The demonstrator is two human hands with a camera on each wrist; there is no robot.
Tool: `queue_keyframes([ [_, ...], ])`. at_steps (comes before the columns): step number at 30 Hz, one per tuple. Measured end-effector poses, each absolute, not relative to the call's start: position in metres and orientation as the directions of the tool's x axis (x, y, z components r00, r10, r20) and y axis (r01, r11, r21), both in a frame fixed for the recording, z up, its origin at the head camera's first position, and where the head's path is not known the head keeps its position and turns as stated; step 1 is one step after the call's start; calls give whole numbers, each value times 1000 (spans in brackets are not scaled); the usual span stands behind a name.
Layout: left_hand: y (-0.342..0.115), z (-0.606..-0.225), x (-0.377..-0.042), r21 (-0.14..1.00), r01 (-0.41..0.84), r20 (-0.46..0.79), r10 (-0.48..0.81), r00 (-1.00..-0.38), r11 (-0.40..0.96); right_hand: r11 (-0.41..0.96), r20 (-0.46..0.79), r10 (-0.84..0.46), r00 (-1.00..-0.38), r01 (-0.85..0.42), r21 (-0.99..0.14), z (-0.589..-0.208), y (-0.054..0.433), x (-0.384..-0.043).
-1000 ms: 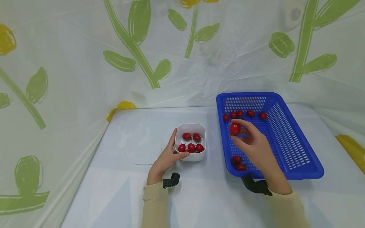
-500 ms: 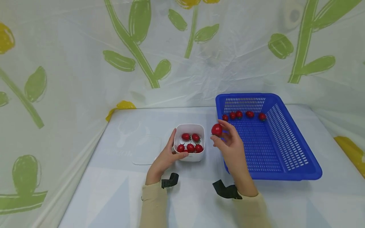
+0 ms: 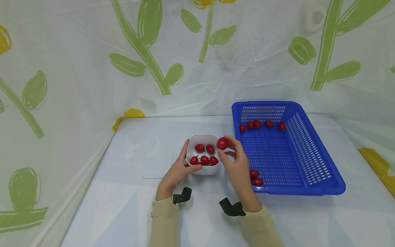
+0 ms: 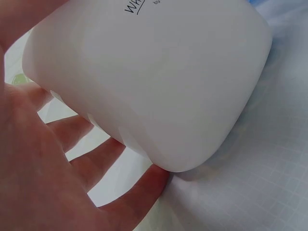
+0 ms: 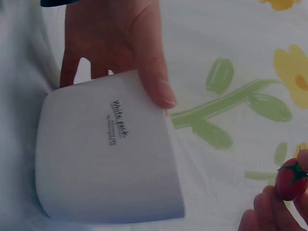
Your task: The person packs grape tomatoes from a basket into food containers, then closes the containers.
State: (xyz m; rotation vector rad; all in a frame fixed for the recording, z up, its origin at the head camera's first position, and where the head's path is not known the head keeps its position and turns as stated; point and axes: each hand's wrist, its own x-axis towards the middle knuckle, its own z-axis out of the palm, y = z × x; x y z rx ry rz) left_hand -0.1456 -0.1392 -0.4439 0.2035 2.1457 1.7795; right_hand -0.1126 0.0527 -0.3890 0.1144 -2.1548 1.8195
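A white square container (image 3: 206, 170) with several cherry tomatoes (image 3: 204, 160) inside stands on the table. My left hand (image 3: 179, 170) grips its left side, the thumb at the front rim and the other fingers along the side wall. In the left wrist view the container's wall (image 4: 159, 86) fills most of the picture, with fingertips against its edge. My right hand (image 3: 237, 164) pinches one cherry tomato (image 3: 222, 143) between thumb and fingers, right at the container's right rim. The right wrist view shows that tomato's green stem (image 5: 294, 172) and printed lettering on the container (image 5: 106, 159).
A blue perforated basket (image 3: 334, 185) stands at the right, with several tomatoes (image 3: 257, 124) along its back and a few (image 3: 256, 181) at its front left. A clear flat lid (image 3: 157, 163) lies left of the container. A flower-printed sheet (image 3: 247, 82) hangs behind the table.
My right hand has carried the tomato leftward from above the basket to the container's right rim. The left hand keeps its hold on the container, which stays in place.
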Motion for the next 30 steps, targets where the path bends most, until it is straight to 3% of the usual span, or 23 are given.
queue_keyframes([
  [12,-140,-442,-146,976,-120,-177,339,-924,184,477,351,152,-924,-243,-845,-443,39,-129],
  [30,-140,-441,-146,974,-126,-183,327,-927,189,508,396,96,-913,-297,-809,-470,39,-139],
])
